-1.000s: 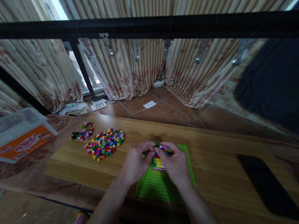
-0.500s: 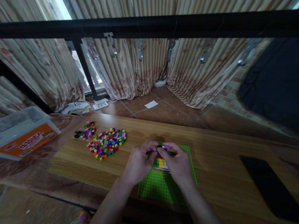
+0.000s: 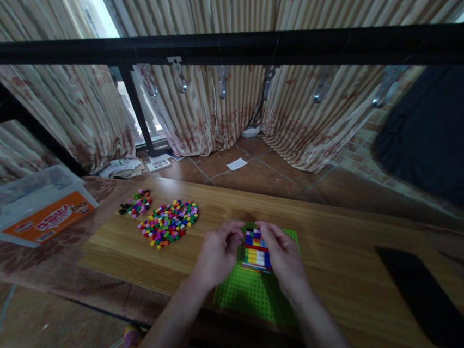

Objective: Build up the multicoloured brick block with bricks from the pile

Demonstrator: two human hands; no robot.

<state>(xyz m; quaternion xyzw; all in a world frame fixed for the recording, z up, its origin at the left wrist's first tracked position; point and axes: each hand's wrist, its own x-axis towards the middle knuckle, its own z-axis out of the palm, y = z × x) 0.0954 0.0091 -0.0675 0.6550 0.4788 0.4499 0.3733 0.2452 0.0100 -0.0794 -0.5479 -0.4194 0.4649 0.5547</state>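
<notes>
A small block build [image 3: 255,249] of toy building bricks, with rows of purple, blue, red, yellow and white, stands on a green studded baseplate [image 3: 253,293]. At its left side is my left hand [image 3: 218,252], fingers curled in towards the thumb. Whether a small brick sits between those fingertips is too dark to tell. My right hand [image 3: 284,258] lies along the right edge of the build, its fingers stretched towards the far side and covering that edge.
Left on the wooden table [image 3: 341,272] lie a large heap of loose bricks [image 3: 167,223] and a smaller heap [image 3: 137,204]. A clear plastic box [image 3: 28,203] with an orange label stands beyond the left end. A black flat panel [image 3: 425,296] lies on the right.
My hands have drawn apart from over the build, so more of its coloured top shows between them. The camera view has shifted slightly.
</notes>
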